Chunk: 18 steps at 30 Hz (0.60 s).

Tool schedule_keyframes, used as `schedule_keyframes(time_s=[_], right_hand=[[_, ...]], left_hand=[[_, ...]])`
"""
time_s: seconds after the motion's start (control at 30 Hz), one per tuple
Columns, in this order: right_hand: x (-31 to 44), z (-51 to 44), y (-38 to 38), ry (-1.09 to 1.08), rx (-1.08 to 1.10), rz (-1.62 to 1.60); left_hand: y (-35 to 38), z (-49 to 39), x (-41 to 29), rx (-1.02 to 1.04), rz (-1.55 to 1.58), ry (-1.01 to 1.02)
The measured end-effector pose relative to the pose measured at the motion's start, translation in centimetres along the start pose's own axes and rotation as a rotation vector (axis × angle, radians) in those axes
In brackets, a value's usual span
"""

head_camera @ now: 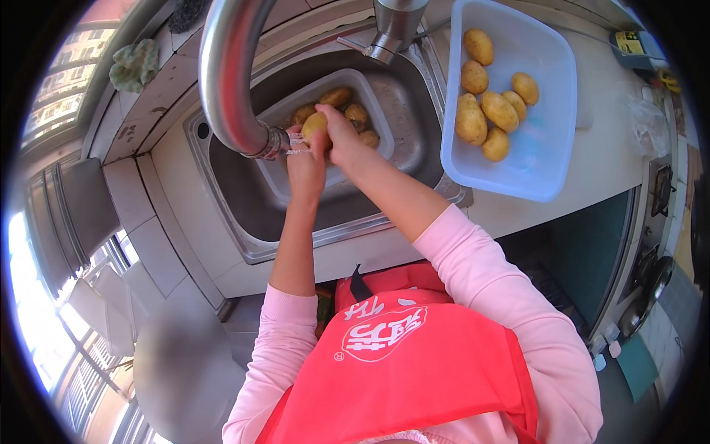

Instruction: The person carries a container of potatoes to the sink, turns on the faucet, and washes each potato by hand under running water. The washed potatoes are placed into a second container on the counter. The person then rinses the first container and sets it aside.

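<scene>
Both of my hands hold one potato point(315, 126) beside the stream of water from the metal tap point(270, 142). My left hand point(305, 161) is on its lower left side, partly behind the water, and my right hand point(334, 129) grips it from the right. Below them, a translucent plastic tub point(383, 111) stands in the steel sink point(238, 202) with several wet potatoes point(356, 115) in it. On the counter to the right, a second translucent tub point(541, 166) holds several more potatoes point(499, 111).
The tap's curved neck point(230, 72) arches over the sink's left part, and its lever point(353, 45) sits at the back. A green cloth point(135, 65) lies on the ledge at upper left. A clear plastic bag point(649, 125) and a gas hob point(654, 222) are at the right.
</scene>
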State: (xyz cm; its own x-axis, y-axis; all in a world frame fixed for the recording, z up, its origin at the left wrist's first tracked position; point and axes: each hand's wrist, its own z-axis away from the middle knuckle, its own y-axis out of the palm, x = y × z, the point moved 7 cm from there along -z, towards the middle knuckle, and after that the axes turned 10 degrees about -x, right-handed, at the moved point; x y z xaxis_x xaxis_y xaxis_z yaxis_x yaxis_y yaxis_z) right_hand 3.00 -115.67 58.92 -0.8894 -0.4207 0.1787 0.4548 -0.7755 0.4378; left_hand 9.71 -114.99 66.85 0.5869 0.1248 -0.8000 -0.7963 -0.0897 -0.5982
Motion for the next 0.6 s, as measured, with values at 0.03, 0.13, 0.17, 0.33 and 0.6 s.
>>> schedule_keyframes(time_s=[0.03, 0.13, 0.17, 0.33, 0.6], right_hand=[[-0.4, 0.5, -0.1, 0.161, -0.046, -0.061], [-1.3, 0.6, -0.1, 0.287, 0.102, -0.041], [-1.9, 0.2, -0.2, 0.343, 0.168, -0.058], [-1.7, 4.8, 1.5, -0.043, 0.243, 0.125], [9.0, 13.7, 0.9, -1.192, 0.072, 1.337]], left_hand=[[-0.4, 0.5, -0.6, -0.007, -0.155, 0.105], [-0.8, 1.1, -2.2, -0.064, -0.293, 0.248], [-0.9, 0.8, -1.9, -0.113, -0.126, 0.171], [-2.0, -0.5, 1.5, -0.275, 0.551, -0.286], [2.9, -1.2, 10.7, 0.022, 0.530, -0.668]])
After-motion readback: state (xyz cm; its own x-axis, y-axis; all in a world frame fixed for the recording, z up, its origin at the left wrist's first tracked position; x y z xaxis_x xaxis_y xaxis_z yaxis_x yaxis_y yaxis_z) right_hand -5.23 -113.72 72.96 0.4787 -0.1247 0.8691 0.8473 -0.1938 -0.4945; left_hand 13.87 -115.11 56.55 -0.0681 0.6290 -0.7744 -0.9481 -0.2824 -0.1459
